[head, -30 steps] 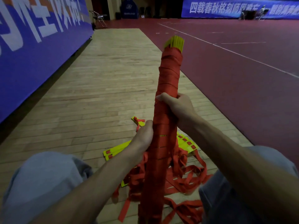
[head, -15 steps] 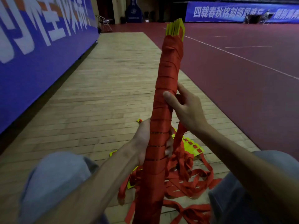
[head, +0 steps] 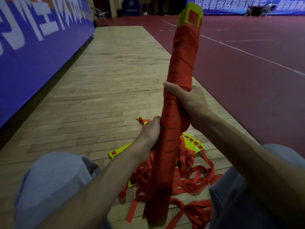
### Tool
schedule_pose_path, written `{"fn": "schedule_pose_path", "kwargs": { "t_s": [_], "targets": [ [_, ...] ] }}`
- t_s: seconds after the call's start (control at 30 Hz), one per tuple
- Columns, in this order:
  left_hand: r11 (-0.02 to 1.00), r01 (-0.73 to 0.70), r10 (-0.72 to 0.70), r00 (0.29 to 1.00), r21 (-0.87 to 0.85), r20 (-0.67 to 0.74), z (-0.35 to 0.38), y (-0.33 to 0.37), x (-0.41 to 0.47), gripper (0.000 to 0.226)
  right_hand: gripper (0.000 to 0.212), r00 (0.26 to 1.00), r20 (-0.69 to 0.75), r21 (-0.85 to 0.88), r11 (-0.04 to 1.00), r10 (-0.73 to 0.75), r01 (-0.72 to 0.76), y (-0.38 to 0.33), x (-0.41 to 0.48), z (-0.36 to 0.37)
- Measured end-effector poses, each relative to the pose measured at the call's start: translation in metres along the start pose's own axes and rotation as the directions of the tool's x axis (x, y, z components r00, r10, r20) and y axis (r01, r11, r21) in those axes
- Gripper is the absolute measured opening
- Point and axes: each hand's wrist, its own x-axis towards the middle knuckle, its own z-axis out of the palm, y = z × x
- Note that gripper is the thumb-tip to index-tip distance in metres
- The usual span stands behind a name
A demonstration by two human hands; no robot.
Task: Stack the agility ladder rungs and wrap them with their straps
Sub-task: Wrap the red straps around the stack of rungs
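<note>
Left hand (head: 148,134) grips the bundle (head: 179,66) low, propping it up. Right hand (head: 189,100) squeezes higher, thumb across, likely so nothing unwinds.

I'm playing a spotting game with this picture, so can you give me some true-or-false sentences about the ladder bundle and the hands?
1. The left hand and the right hand both grip the wrapped bundle. True.
2. The right hand grips lower than the left hand. False: it grips higher up.
3. Yellow rung ends poke out of the bundle's top. True.
4. Blue straps lie on the wooden floor. False: the loose straps there are red.
</note>
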Motion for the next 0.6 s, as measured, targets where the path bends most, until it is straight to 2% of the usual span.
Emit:
{"fn": "schedule_pose_path", "kwargs": {
  "t_s": [0.03, 0.1, 0.2, 0.27, 0.37, 0.5, 0.6],
  "targets": [
    [0.999, -0.028, 0.029, 0.998, 0.017, -0.055, 0.003, -0.001, 0.000, 0.039, 0.025, 1.000, -0.027, -0.025, 1.000, -0.007, 0.006, 0.002, 0.002, 0.000],
    [0.997, -0.048, 0.053, 0.996, 0.057, -0.077, 0.010, -0.006, 0.000, 0.046, 0.025, 0.997, -0.072, -0.092, 0.996, -0.015, 0.009, 0.008, 0.004, -0.003],
    [0.995, 0.041, -0.048, 0.996, -0.086, -0.077, 0.010, -0.008, 0.003, 0.046, 0.037, 0.993, -0.055, -0.345, 0.935, -0.105, 0.080, 0.016, 0.004, -0.002],
    [0.975, 0.086, -0.090, 0.996, -0.204, -0.010, 0.008, -0.005, 0.000, 0.044, 0.044, 0.983, -0.015, -0.492, 0.857, -0.185, 0.154, 0.014, 0.002, 0.000],
    [0.954, 0.144, -0.092, 0.975, -0.263, 0.201, 0.003, 0.002, -0.008, 0.054, 0.058, 0.956, 0.005, -0.630, 0.741, -0.293, 0.230, 0.008, -0.001, 0.001],
    [0.939, 0.188, -0.050, 0.903, -0.289, 0.427, -0.007, 0.015, -0.018, 0.043, 0.064, 0.903, 0.088, -0.541, 0.741, -0.421, 0.398, 0.002, -0.003, -0.001],
    [0.921, 0.231, -0.008, 0.817, -0.313, 0.577, -0.012, 0.019, -0.018, 0.046, 0.044, 0.910, 0.161, -0.273, 0.868, -0.382, 0.414, 0.001, -0.004, 0.005]
  ]
}}
